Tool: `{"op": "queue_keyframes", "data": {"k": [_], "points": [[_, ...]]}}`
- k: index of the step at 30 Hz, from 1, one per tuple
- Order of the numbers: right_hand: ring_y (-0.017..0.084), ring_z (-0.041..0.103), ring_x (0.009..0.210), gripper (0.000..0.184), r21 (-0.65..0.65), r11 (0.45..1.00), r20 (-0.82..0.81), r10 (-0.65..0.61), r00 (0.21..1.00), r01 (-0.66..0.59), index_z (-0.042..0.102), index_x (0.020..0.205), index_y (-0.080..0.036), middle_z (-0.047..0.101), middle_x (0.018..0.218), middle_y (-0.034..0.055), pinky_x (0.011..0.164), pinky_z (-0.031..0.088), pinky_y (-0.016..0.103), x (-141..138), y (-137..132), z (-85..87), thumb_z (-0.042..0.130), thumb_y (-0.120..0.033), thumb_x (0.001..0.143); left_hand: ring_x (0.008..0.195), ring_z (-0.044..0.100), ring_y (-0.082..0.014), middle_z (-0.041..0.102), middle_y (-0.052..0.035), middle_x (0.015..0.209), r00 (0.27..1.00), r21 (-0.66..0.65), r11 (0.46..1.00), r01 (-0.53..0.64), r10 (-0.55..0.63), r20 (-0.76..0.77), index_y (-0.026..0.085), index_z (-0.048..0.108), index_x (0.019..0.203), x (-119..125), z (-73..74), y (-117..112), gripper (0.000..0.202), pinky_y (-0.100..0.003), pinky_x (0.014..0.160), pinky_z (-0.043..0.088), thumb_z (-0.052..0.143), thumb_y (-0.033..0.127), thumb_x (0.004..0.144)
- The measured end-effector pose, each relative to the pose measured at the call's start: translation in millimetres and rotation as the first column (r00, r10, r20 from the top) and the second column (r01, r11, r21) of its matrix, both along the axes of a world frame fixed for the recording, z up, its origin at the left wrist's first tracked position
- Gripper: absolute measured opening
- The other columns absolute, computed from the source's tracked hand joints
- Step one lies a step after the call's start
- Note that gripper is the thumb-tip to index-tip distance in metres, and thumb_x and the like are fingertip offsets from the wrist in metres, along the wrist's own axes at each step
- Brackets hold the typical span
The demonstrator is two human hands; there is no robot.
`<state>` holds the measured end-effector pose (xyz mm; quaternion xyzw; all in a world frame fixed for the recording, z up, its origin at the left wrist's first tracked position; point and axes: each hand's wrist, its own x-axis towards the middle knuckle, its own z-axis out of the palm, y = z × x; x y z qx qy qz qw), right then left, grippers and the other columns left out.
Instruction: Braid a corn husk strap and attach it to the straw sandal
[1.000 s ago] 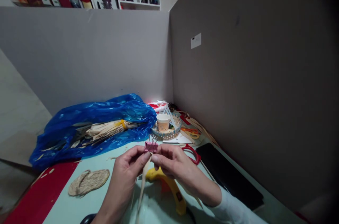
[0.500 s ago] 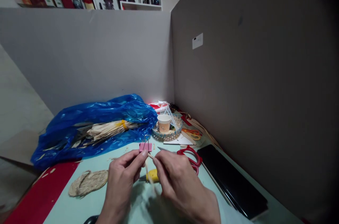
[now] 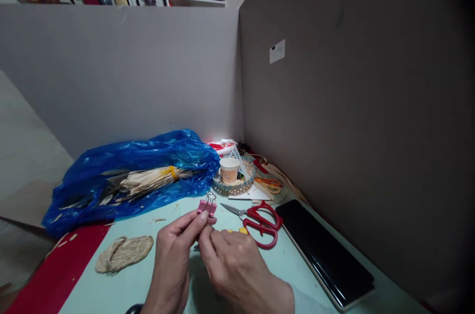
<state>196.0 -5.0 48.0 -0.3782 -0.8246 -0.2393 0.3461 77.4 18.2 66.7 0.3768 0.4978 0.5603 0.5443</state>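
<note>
The left hand (image 3: 177,244) pinches a pink clip (image 3: 206,208) between thumb and fingers, just left of the red scissors (image 3: 264,225); the right hand (image 3: 239,260), fingers curled, is close against the left fingertips, its grasp hidden, so I cannot tell what it holds; well left of the scissors lies a woven sole (image 3: 128,253); beyond them, a paper cup (image 3: 229,174) in a basket (image 3: 222,189).

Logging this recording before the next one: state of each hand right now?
Left hand: closed, holding the pink binder clip.
Right hand: closed; whatever it may be gripping is hidden.
</note>
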Motion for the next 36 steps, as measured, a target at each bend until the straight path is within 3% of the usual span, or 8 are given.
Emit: {"op": "queue_keyframes", "data": {"k": [3, 6, 8, 11, 13, 20, 28, 36], "points": [[0.023, 0.057, 0.067, 0.028, -0.133, 0.988, -0.188, 0.057, 0.98, -0.083, 0.065, 0.098, -0.011, 0.065, 0.075, 0.0074, 0.057, 0.04, 0.034, 11, 2, 9.5, 0.045, -0.029, 0.097, 0.065, 0.06, -0.0126, 0.07, 0.0008, 0.064, 0.998, 0.019, 0.999, 0.03, -0.031, 0.056, 0.018, 0.078, 0.075, 0, 5.3, 1, 0.026, -0.019, 0.064, 0.048, 0.087, 0.036, 0.059], [0.022, 0.058, 0.082, 0.018, -0.303, 0.929, -0.547, 0.012, 0.837, -0.212, 0.064, 0.094, -0.018, 0.065, 0.086, 0.0063, 0.073, 0.044, 0.036, 23, 9, 20.4, 0.05, -0.03, 0.095, 0.056, 0.051, -0.0074, 0.067, 0.0022, 0.066, 0.99, 0.072, 0.993, 0.09, -0.097, 0.102, 0.017, 0.076, 0.078, 0, 13.4, 0, 0.026, -0.015, 0.056, 0.044, 0.085, 0.037, 0.063], [0.021, 0.06, 0.09, 0.016, -0.439, 0.8, -0.725, -0.046, 0.687, -0.41, 0.062, 0.1, -0.019, 0.066, 0.096, 0.0061, 0.081, 0.045, 0.035, 27, 15, 24.9, 0.056, -0.032, 0.094, 0.053, 0.046, -0.0062, 0.063, 0.0031, 0.063, 0.982, 0.102, 0.984, 0.143, -0.154, 0.106, 0.016, 0.076, 0.083, 0, 16.8, 0, 0.029, -0.014, 0.052, 0.04, 0.085, 0.036, 0.064], [0.017, 0.063, 0.088, 0.022, -0.472, 0.481, -0.849, -0.021, 0.528, -0.739, 0.06, 0.114, -0.022, 0.067, 0.093, 0.0021, 0.083, 0.047, 0.03, 27, 21, 24.9, 0.053, -0.034, 0.096, 0.052, 0.046, -0.0071, 0.06, 0.0034, 0.058, 0.97, 0.115, 0.97, 0.213, -0.223, 0.092, 0.015, 0.076, 0.089, 2, 16.1, 0, 0.037, -0.015, 0.051, 0.039, 0.087, 0.036, 0.06], [0.014, 0.061, 0.077, 0.022, -0.456, 0.406, -0.873, -0.028, 0.487, -0.792, 0.06, 0.113, -0.022, 0.064, 0.083, -0.0008, 0.075, 0.047, 0.026, 25, 23, 22.0, 0.047, -0.033, 0.099, 0.052, 0.047, -0.0076, 0.06, 0.0038, 0.056, 0.964, 0.111, 0.965, 0.239, -0.249, 0.09, 0.016, 0.076, 0.093, 3, 13.5, 0, 0.039, -0.016, 0.051, 0.039, 0.086, 0.037, 0.061], [0.011, 0.049, 0.069, 0.019, -0.455, 0.504, -0.879, -0.123, 0.46, -0.734, 0.063, 0.097, -0.019, 0.056, 0.078, -0.0021, 0.063, 0.038, 0.023, 24, 27, 16.9, 0.053, -0.035, 0.096, 0.063, 0.053, -0.0108, 0.064, 0.0028, 0.069, 0.932, 0.144, 0.921, 0.361, -0.354, -0.076, 0.019, 0.07, 0.107, -3, 13.8, -2, 0.034, -0.019, 0.062, 0.046, 0.076, 0.033, 0.077], [0.009, 0.035, 0.057, 0.034, -0.444, 0.49, -0.894, -0.189, 0.406, -0.75, 0.051, 0.067, -0.017, 0.043, 0.06, -0.0052, 0.052, 0.027, 0.023, 24, 28, 14.0, 0.058, -0.04, 0.091, 0.07, 0.061, -0.0156, 0.064, 0.0018, 0.08, 0.931, 0.14, 0.941, 0.309, -0.269, -0.248, 0.02, 0.059, 0.103, -7, 17.0, 0, 0.039, -0.024, 0.062, 0.051, 0.076, 0.035, 0.072], [0.01, 0.045, 0.06, 0.029, -0.389, 0.484, -0.919, -0.154, 0.362, -0.784, 0.053, 0.069, -0.018, 0.05, 0.063, -0.0039, 0.058, 0.036, 0.022, 24, 25, 19.0, 0.056, -0.036, 0.092, 0.071, 0.061, -0.0187, 0.065, 0.0002, 0.081, 0.721, 0.235, 0.933, 0.271, -0.035, -0.692, 0.024, 0.06, 0.095, -9, 10.1, -6, 0.016, -0.029, 0.066, 0.047, 0.057, 0.038, 0.087]]}}
